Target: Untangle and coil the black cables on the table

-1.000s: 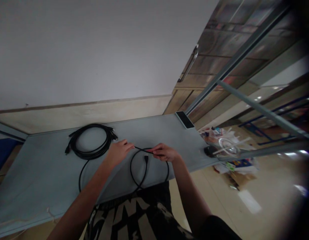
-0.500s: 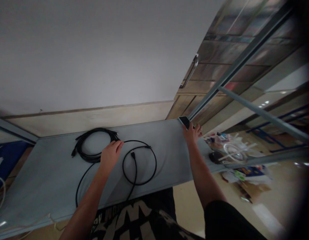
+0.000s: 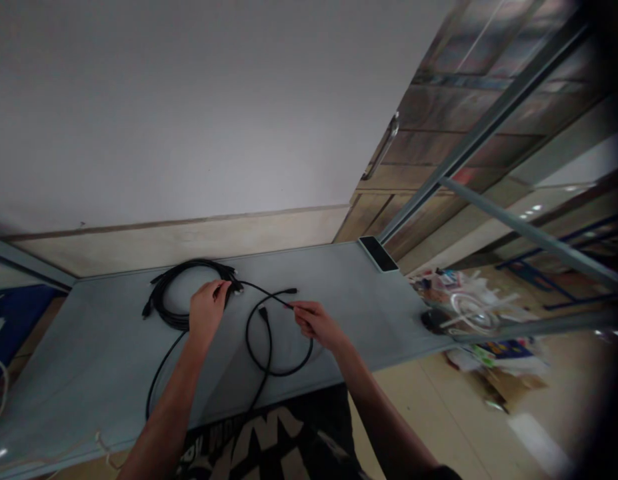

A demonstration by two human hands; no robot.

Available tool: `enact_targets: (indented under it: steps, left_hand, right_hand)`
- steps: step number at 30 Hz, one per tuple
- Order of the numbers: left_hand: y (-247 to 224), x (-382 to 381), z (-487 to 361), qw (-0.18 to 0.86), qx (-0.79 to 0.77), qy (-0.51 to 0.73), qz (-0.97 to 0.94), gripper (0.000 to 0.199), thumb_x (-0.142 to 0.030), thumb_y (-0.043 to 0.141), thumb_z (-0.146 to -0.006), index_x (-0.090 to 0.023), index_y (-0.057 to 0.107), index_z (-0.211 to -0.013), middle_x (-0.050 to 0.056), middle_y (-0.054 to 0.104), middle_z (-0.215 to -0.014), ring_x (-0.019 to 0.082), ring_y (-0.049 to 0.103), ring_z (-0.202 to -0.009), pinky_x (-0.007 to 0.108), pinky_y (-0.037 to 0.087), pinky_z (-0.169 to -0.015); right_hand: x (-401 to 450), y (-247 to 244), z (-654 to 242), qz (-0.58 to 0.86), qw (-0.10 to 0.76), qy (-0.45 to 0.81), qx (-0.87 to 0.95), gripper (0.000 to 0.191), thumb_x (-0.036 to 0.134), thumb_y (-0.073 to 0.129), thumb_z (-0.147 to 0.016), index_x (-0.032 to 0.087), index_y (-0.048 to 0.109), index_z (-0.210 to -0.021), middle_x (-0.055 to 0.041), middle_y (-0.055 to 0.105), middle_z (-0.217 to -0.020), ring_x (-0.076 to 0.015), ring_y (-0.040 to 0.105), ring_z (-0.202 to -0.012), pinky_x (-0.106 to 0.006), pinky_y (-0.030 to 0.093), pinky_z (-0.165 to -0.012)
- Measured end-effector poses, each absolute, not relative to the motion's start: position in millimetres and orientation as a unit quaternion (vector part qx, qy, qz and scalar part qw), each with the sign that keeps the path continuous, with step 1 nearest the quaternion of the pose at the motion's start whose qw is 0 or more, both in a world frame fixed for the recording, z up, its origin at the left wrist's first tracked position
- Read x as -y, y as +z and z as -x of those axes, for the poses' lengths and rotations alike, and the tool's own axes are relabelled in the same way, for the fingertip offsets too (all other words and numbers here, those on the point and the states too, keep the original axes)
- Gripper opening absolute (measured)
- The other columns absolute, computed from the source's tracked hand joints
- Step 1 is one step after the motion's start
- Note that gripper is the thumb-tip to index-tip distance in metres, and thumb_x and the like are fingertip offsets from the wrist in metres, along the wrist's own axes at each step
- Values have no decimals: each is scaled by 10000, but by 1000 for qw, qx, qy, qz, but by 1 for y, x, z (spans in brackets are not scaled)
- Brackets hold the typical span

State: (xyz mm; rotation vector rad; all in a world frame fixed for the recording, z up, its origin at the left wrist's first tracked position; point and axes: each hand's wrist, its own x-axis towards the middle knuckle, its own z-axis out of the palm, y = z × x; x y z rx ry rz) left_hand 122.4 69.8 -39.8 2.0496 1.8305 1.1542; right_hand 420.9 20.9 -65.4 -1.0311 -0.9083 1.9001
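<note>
Two sets of black cable lie on the grey shelf: a wound coil (image 3: pixel 161 300) on the left and a looser loop (image 3: pixel 283 373) in the middle. My left hand (image 3: pixel 207 310) is closed at the right side of the coil, its thumb and forefinger pinched on black cable. My right hand (image 3: pixel 316 323) pinches the cable at the upper right of the loop. Between the hands a stretch of cable slants down to the right. A loose connector (image 3: pixel 263 312) lies inside the loop. The loop's other length runs toward my body.
A phone with a dark screen (image 3: pixel 377 255) lies at the shelf's back right corner, beside a metal upright (image 3: pixel 413 208). A white panel (image 3: pixel 189 120) rises behind the shelf. Bagged items and pale tubing (image 3: pixel 473 312) are at the right. A pale cord (image 3: pixel 101 440) hangs at the front left.
My right hand has left the phone and moved left to pinch the cable. The phone stays in the corner. My left hand has shifted slightly left, toward the coil.
</note>
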Motion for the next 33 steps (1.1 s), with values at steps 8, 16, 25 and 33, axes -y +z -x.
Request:
enact_targets:
  steps: [8,16,25,33]
  left_hand:
    - [-38,-68,-126,99,-644,408,-640,388,-472,502,-976,-173,743,-919,104,752,-901,250,686,-812,340,486,-769]
    - [-35,-72,-94,132,-682,415,-587,422,-521,506,-942,-182,757,-929,94,761,-886,277,696,-829,368,500,-799]
    - [-35,-75,-94,137,-692,414,-575,420,-511,508,-934,-179,765,-922,98,762,-897,278,698,-833,371,508,-806]
    - [-34,-76,-71,125,-714,410,-554,370,-471,538,-916,-186,773,-902,83,767,-912,271,703,-883,362,503,-835]
  right_hand:
    - [-31,-58,-436,323,268,839,346,460,380,780,-833,151,694,-1222,108,314,-576,-27,157,-448,-161,99,-386]
    - [-32,-66,-461,421,483,710,293,387,265,817,-746,170,744,-1115,17,576,-728,-10,273,-474,-161,157,-405]
    - [-29,-63,-480,379,297,800,357,469,275,800,-772,171,721,-1223,24,581,-705,-4,264,-425,-154,113,-367]
    - [-22,-67,-505,449,299,763,357,399,300,835,-713,136,782,-1073,32,565,-651,13,196,-406,-145,92,-353]
